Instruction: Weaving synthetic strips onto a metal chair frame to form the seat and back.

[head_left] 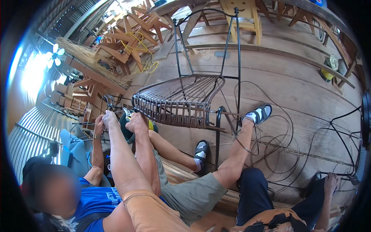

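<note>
My left hand (111, 119), at the end of an orange sleeve, reaches far to the left and is closed beside a co-worker's hand (98, 126); what its fingers hold, if anything, is hidden. The co-worker's other hand (138, 123) grips a small tool with silver jaws (126, 112). Just right of these hands stands a chair frame (238, 62) of black metal, its seat (179, 91) laid with brown strands. At the far right, my right hand (331, 184) lies by my dark trouser leg, near a thin black metal frame (340, 129). Its fingers are partly hidden.
A co-worker in a blue shirt (110, 198) and olive shorts (193, 195) sits close at my left. Loose dark strands (280, 154) coil over the plank floor (309, 104). Wooden chair parts (123, 44) and a straw-coloured bundle (87, 56) are piled at the back left.
</note>
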